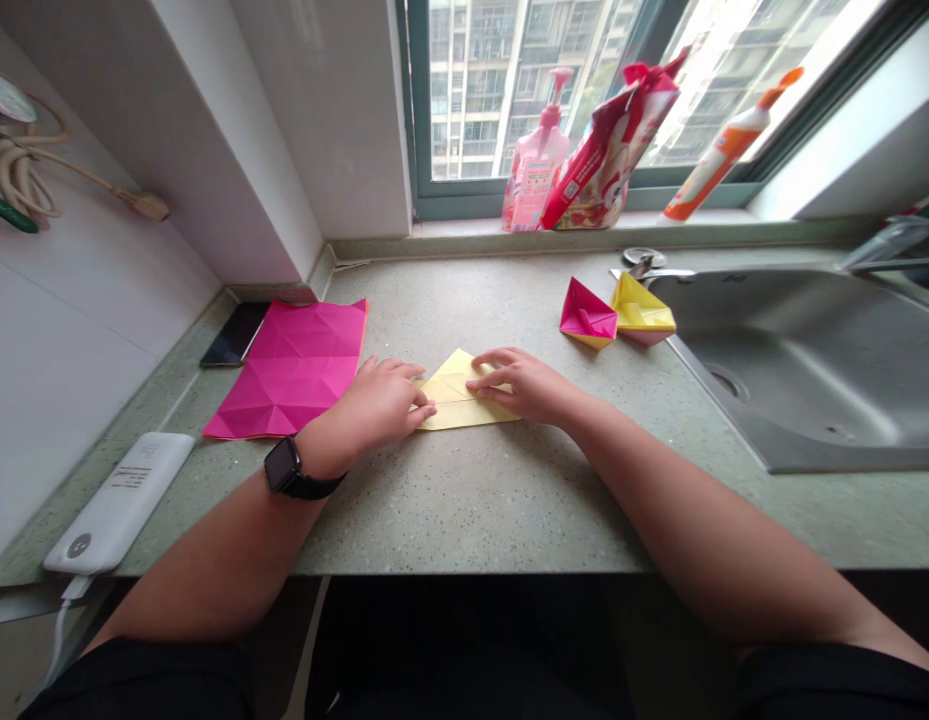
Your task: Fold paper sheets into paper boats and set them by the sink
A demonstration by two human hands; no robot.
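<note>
A pale yellow sheet of origami paper [464,408], folded to a peak at the top, lies flat on the counter between my hands. My left hand [381,400], with a black watch on its wrist, rests on the paper's left end, fingers spread. On the right side, my right hand [520,383] lies with its fingers stretched over the paper. Creased magenta paper [299,360] is spread out just left of my left hand. Two folded paper boats, one magenta [588,318] and one yellow [644,308], stand side by side beyond my right hand.
A steel sink [831,370] is set into the counter at right. At left lie a dark phone [235,333] and a white power bank [123,500] with a cable. A pink pump bottle [537,165], a red bag [618,150] and an orange-white bottle [726,155] stand on the windowsill.
</note>
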